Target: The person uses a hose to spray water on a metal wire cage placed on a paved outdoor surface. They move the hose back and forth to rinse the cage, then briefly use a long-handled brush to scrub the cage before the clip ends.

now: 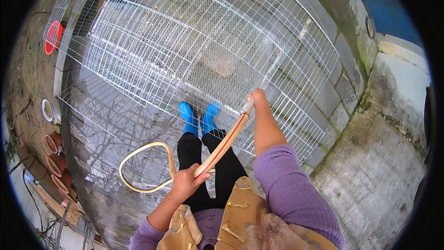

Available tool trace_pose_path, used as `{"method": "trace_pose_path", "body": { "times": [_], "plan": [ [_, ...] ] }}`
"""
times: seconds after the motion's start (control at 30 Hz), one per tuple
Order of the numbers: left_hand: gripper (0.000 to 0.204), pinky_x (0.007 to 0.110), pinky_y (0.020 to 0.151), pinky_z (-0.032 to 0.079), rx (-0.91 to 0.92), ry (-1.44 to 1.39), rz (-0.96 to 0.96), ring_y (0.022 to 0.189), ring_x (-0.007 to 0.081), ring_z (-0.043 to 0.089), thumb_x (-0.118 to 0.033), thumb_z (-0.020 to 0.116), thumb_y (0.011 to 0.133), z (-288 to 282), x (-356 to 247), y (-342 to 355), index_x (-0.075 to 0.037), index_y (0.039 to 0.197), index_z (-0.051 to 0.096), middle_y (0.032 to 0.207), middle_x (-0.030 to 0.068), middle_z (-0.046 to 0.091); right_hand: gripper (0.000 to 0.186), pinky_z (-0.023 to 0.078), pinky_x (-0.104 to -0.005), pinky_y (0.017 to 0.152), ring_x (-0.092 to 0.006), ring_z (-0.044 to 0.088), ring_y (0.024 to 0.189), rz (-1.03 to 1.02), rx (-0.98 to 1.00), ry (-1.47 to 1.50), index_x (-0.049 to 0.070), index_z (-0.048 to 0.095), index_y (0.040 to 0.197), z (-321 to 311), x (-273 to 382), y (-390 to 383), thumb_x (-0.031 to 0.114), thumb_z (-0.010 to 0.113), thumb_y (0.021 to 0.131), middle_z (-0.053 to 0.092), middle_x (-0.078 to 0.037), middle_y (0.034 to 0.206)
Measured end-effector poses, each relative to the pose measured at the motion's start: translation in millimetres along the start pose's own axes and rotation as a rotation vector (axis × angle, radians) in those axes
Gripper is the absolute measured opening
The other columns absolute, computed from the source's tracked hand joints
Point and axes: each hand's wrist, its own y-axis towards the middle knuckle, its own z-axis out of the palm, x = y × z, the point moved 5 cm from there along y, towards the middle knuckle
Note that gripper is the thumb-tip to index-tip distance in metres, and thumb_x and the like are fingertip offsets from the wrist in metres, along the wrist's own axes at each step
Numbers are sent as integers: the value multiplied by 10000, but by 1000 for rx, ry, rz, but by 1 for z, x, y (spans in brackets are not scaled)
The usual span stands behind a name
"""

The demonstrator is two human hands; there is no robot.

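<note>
A cream hose (225, 144) with a red stripe runs slantwise between my two hands. My left hand (187, 183) grips it low, in front of my thighs. Farther out, my right hand (257, 95) is closed round the hose's end, where a pale clear piece is fitted. From my left hand the hose loops (121, 169) out to the left over the wet paving. Just beyond my blue boots (188, 113) lies a large wire mesh cage (185, 51); my right hand is over its near right part. Whether water leaves the hose cannot be made out.
Along the left edge stand several terracotta pots (54, 142), a white pot (47, 110) and a red basin (53, 37), beside bare soil. A stained concrete wall (370, 157) rises on the right, with a blue surface (386, 4) at the upper right. Wet stone paving (106, 111) lies underfoot.
</note>
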Motion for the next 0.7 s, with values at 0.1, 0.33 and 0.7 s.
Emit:
{"method": "trace_pose_path", "body": {
  "times": [0.1, 0.33, 0.7],
  "plan": [
    [434, 438, 511, 439, -15, 16, 28, 589, 384, 576, -485, 614, 812, 2, -4, 1, -56, 820, 551, 574, 167, 548, 234, 488, -412, 436, -260, 551, 512, 3, -13, -29, -35, 486, 980, -3, 8, -5, 130, 346, 892, 540, -169, 684],
    [446, 443, 516, 443, -27, 23, 40, 599, 380, 585, -491, 614, 809, 3, -9, 6, -50, 814, 552, 583, 167, 559, 238, 467, -387, 422, -251, 543, 526, -35, 14, -9, -23, 476, 992, -2, 18, -6, 159, 358, 895, 537, -163, 704],
    [386, 426, 528, 430, 8, 14, -10, 623, 409, 554, -428, 640, 814, 8, -10, 11, -51, 844, 562, 610, 181, 538, 338, 470, -364, 416, -235, 527, 500, -50, 125, 129, 16, 446, 1039, 1, 26, 10, 328, 349, 954, 534, -141, 707]
  ]
}}
